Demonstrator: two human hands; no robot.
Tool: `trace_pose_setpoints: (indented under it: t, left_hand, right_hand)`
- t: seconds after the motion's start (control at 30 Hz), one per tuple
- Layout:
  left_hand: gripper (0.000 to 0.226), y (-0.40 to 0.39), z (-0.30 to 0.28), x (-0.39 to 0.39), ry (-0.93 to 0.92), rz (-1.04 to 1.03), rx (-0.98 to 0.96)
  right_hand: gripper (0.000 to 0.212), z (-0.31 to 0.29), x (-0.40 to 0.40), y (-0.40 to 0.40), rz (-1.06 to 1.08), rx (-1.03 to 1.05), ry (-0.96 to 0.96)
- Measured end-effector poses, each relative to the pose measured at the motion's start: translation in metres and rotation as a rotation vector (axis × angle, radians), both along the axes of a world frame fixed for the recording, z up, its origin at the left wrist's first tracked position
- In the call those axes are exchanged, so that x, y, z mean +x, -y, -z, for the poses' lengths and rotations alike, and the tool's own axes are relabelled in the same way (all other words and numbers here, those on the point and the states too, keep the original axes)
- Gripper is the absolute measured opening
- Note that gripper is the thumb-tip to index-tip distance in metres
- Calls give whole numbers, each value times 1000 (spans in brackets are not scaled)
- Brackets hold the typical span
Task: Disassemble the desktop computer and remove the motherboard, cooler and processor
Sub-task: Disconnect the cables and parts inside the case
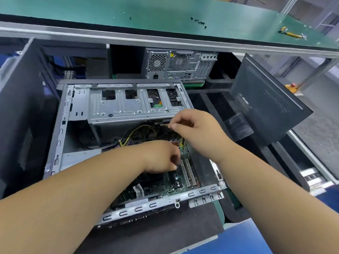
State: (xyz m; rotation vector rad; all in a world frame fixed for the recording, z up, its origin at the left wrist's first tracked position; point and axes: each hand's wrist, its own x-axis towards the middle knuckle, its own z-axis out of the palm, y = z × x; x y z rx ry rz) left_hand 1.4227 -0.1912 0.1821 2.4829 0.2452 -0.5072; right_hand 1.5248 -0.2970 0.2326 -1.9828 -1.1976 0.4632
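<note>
A green workbench (128,13) runs across the top of the view, with small dark screws (199,22) scattered on it and a yellow-handled tool (291,34) near its right end. Below it the open computer case (60,136) lies on its side, its silver drive cage (132,105) at the far end; a dark side panel (266,105) leans to the right of the case and another dark panel (23,114) stands to the left. A second computer tower (180,65) sits behind, under the bench, rear face showing. Inside the open case the green motherboard (174,180) lies flat on the bottom, its expansion slots (188,173) just right of the left hand (159,156), which reaches down over the board with fingers curled; what it grips is hidden. Yellow and black cables (135,132) loop beyond it, beneath the cage. The right hand (198,129) hangs above the board's far right edge, thumb and forefinger pinched together; whether they hold anything cannot be told.
</note>
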Motion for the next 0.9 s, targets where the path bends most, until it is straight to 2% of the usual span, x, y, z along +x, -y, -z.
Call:
trace_pose_setpoints:
  t: [0.13,0.3,0.57,0.73,0.9]
  left_hand:
    - [18,12,-1,9,-51,60,2]
    - [24,32,8,30,-118,185,-32]
    - [40,60,35,58,-181,386,-2]
    - [32,60,50,68,-98,361,36]
    - [27,47,65,62,-75,289,-60]
  right_hand:
    - [18,12,3,13,110,104,-142]
    - [19,23,8,32,147,148,-272]
    - [21,23,9,34,221,217,-305]
    - [22,20,14,42,266,246,-317]
    - [24,25,15,46,296,231,-330]
